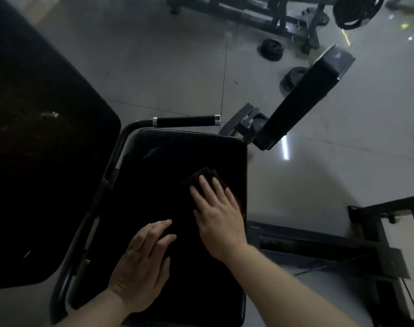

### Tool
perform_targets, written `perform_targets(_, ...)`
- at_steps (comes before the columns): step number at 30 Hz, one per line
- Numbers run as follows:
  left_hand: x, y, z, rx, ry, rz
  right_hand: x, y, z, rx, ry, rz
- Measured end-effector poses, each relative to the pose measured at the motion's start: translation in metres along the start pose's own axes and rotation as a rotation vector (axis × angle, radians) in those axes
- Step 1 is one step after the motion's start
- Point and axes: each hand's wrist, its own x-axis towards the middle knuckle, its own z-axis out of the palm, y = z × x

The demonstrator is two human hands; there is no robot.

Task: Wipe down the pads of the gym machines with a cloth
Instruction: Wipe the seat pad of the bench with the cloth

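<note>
1. Mid-wipe on the flat black vinyl seat pad point(177, 161).
2. Right hand point(219, 214) laid flat with straight fingers, pressing the dark brown folded cloth point(204, 175) onto the seat pad, toward its right edge.
3. Left hand point(142, 263) flat too, fingers straight, resting bare on the seat pad's near part, gripping nothing.
4. Next, probably: steady downward pressure and a sweep leftward across the seat pad, then on to the angled black rectangular pad point(305, 97) beyond its far right corner.
</note>
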Motion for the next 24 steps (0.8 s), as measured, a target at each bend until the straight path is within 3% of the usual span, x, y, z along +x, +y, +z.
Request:
perform_targets(8, 0.003, 0.002, -0.002, -0.005, 0.063, -0.013, -0.072, -0.031, 0.021, 0.012, -0.023, 0.011)
perform_targets(12, 0.001, 0.002, -0.003, -0.062, 0.061, -0.036, -0.086, -0.046, 0.026, 0.043, -0.040, 0.110)
perform_targets(21, 0.027, -0.009, -0.030, -0.146, 0.195, -0.014, -0.029, -0.079, 0.009, 0.215, 0.016, 0.348)
perform_targets(24, 0.042, -0.007, -0.046, -0.147, 0.217, 0.017, -0.005, -0.084, -0.014, 0.373, -0.114, 0.428)
